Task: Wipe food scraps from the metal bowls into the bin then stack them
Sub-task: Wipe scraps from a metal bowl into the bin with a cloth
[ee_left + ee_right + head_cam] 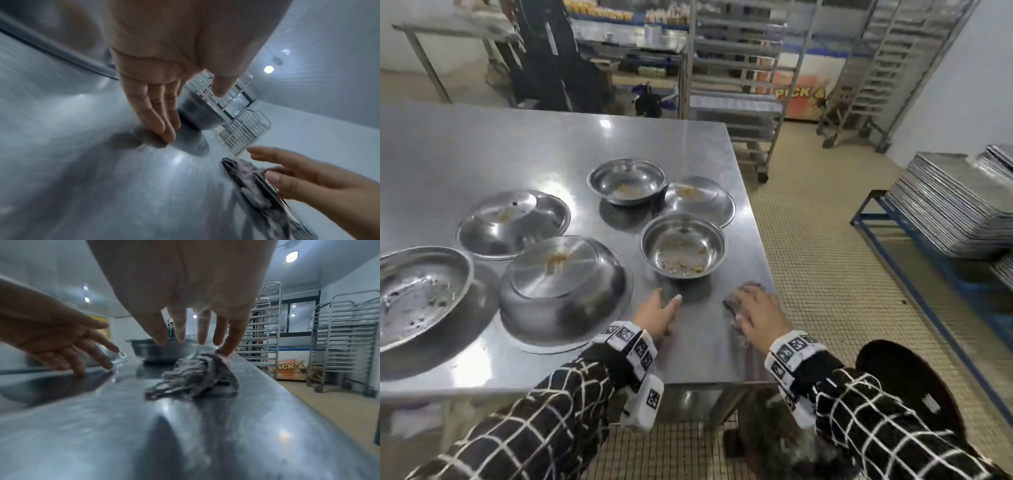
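1. Bowls sit on the steel table (482, 144), six in the head view. Three are upright with their mouths up: the near bowl (683, 250) at centre frame, the far bowl (626, 181) above it, and a wide bowl (417, 291) at the left edge. Three lie upside down with their bases up: one (565, 284) at lower centre left, one (513, 222) above that, and one (697, 198) at the table's right edge, between the two upright bowls and just beside both.
2. Scraps, yellow-brown, lie inside the near bowl and the far bowl, and on the bases of the overturned ones.
3. Cloth (736, 305), grey and crumpled, lies on the table near its right edge, below the near bowl in frame and apart from it. Its long axis runs roughly from lower left to upper right in the right wrist view (193, 378).
4. Right hand (760, 315) is spread flat over the cloth with fingers straight; one fingertip (226, 350) touches the far end of the cloth, and nothing is gripped.
5. Left hand (657, 315) is relaxed and empty, fingers straight, fingertips (168, 134) touching the tabletop just below the near bowl.
6. Bin (907, 390), dark and round, stands on the tiled floor at lower right, beside the table's corner.
7. Stacked metal trays (948, 205) rest on a blue frame at the right edge; wheeled racks (887, 68) stand at upper right.
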Demonstrator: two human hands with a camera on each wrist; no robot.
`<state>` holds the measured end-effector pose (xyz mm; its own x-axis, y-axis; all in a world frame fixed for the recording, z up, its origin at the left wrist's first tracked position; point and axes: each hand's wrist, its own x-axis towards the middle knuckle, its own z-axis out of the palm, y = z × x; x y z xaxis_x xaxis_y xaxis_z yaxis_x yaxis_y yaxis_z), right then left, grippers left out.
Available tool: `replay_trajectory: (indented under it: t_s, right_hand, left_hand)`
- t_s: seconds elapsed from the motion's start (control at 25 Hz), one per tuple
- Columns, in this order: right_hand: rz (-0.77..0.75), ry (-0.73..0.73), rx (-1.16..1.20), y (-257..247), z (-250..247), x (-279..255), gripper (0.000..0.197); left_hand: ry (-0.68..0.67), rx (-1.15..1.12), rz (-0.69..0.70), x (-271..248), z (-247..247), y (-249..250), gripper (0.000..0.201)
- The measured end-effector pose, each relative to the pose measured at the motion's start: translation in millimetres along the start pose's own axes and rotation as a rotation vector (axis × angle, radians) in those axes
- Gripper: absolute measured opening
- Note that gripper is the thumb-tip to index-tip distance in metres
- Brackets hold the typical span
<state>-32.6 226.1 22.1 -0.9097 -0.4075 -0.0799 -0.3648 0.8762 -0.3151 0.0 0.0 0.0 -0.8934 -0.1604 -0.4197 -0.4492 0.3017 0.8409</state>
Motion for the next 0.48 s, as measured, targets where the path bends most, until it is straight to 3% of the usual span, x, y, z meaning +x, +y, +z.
replay_trajectory:
  t_s: [0.08,0.24,0.48]
  right_hand:
    - [0.064,-0.098,-0.105,3.8,-2.5,14.9,0.052]
    - [0.113,-0.212,-0.186,17.1,3.6,32.3,0.063]
    - [0.096,-0.110,-0.135,24.7,2.0,40.6,0.044]
  left_hand:
    - [0.089,-0.165,-0.061,12.7,-3.3,13.8,0.051]
    - [0.142,-0.346,-0.175,27.6,-11.2,37.4,0.042]
    - [0.108,-0.303,-0.219,36.2,-15.0,50.1,0.019]
